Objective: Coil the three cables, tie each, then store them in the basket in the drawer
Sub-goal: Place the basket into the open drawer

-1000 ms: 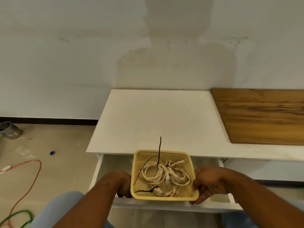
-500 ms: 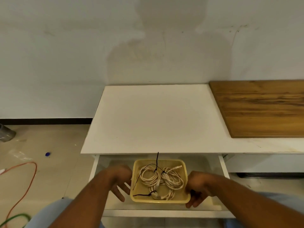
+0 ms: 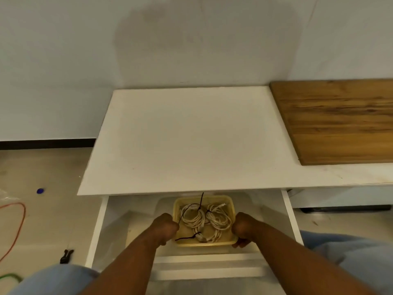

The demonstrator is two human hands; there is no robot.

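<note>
Floor, far left: a green cable (image 3: 9,277) at the lower edge and a loop of orange cable (image 3: 20,222) above it. Near them lie a small blue cap (image 3: 40,190) and a black clip (image 3: 67,255), the clip just beside the drawer's left side.

Drawer (image 3: 95,226): white, pulled open below the countertop, with the basket on its floor towards the back.

Left hand (image 3: 165,227): fingers curled, knuckles against the basket's left wall. Whether it actually grips the rim cannot be told.

Basket (image 3: 204,243): yellow plastic, square, sitting level inside the drawer between the two hands.

Cables (image 3: 217,222): white, coiled, overlapping inside the basket. They are bound with black ties (image 3: 201,201); one tie end stands up past the far rim and another trails over the near left corner.

Right hand (image 3: 242,229): closed round the basket's near right corner, fingertips tucked below the rim.

Countertop (image 3: 191,141): white, set against the wall.

Wooden board (image 3: 340,120): brown, lying flat on the countertop at the far right.
</note>
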